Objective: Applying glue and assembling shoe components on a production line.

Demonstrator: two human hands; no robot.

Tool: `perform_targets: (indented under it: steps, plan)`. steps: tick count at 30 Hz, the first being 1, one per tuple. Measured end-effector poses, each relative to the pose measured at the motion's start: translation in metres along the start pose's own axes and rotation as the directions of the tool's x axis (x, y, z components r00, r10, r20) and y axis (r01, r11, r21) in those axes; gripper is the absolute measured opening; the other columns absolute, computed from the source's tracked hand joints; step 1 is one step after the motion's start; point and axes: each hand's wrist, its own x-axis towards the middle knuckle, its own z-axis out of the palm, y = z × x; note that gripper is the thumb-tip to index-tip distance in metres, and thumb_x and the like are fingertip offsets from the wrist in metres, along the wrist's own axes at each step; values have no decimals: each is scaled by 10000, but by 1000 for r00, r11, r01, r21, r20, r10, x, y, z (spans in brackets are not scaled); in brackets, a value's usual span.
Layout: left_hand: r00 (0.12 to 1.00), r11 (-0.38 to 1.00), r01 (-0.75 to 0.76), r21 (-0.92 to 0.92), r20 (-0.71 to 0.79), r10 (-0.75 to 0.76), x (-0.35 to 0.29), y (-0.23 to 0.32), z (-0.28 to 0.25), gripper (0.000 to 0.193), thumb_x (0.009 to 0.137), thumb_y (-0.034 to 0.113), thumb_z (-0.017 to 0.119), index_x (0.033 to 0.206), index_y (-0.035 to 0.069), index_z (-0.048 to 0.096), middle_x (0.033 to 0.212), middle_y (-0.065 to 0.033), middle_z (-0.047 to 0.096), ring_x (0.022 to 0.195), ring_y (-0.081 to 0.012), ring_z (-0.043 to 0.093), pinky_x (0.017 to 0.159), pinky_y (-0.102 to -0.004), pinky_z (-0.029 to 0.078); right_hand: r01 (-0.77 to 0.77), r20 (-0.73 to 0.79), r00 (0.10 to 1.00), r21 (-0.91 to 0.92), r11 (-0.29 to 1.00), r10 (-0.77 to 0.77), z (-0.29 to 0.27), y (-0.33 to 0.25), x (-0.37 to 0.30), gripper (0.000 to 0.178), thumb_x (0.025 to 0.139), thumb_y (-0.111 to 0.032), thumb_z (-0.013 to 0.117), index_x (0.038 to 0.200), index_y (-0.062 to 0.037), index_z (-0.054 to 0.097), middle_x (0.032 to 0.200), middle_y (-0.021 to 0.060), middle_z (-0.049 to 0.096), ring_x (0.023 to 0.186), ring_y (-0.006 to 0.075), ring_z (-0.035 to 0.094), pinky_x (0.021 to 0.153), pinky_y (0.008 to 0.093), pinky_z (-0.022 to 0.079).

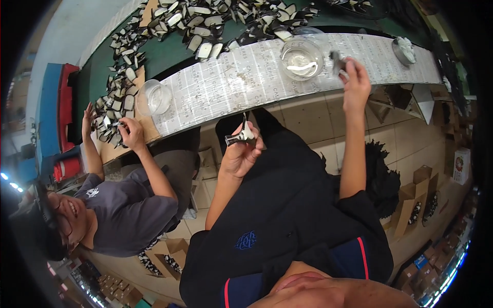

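My left hand [240,159], its fingers curled, grips a small black-and-white piece [246,134] in front of my body, below the bench edge. A thin dark point of the piece sticks up. Over the right part of the bench is my right hand [355,84], pinching a small grey wad [337,62], blurred, perhaps a cloth or sponge. Left of that wad stands a clear round bowl [287,72] with a white strip in it. A loose heap of black pieces with pale oval faces [203,32] covers the green surface beyond the bench strip.
Left of me a co-worker in a dark shirt [131,215] handles similar pieces beside another clear bowl [155,97]. A round container of white material [404,50] stands at the bench's right. Cardboard boxes [411,203] sit on the tiled floor behind my right side.
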Motion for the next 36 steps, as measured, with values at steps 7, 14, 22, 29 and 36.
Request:
perform_targets:
  steps: [7, 14, 22, 29, 36]
  plan:
    - [965, 992, 114, -58, 245, -97, 24, 1, 41, 438, 804, 114, 813, 1109, 51, 506, 847, -78, 585, 714, -246, 639, 618, -321, 597, 15, -118, 993, 299, 954, 22, -32, 69, 80, 213, 969, -143, 635, 1151, -33, 619, 1135, 49, 643, 928, 134, 614, 824, 303, 526]
    - [916, 866, -117, 486, -284, 284, 106, 29, 11, 298, 1011, 161, 539, 1250, -16, 521, 1189, -129, 617, 1059, -263, 639, 915, -364, 560, 67, -121, 991, 100, 993, -55, -29, 71, 68, 254, 955, -219, 665, 1132, -38, 650, 885, 2, 639, 752, 57, 567, 692, 209, 478]
    - [847, 231, -385, 894, 242, 473, 339, 78, 110, 524, 1041, 279, 490, 1418, -68, 380, 1398, -189, 484, 1294, -313, 502, 1082, -411, 437, 113, -105, 989, 75, 991, -105, -30, 54, 62, 182, 962, -147, 634, 1089, -19, 658, 828, 22, 670, 746, 75, 625, 694, 224, 505]
    - [877, -660, -178, 730, 422, 231, 403, 103, 116, 650, 963, 416, 594, 1394, -53, 465, 1448, -211, 475, 1329, -298, 472, 1104, -393, 362, 124, -107, 987, 41, 991, -119, -28, 56, 65, 180, 950, -138, 646, 1073, -7, 658, 820, 28, 674, 727, 81, 633, 661, 230, 503]
    - [928, -762, -252, 597, 371, -16, 354, 101, -47, 486, 1014, 359, 467, 1304, -18, 564, 1449, -228, 465, 1404, -420, 318, 1200, -506, 102, 144, -85, 986, -6, 990, -144, -33, 58, 66, 188, 946, -147, 654, 1068, -4, 660, 806, 19, 675, 704, 74, 625, 630, 226, 490]
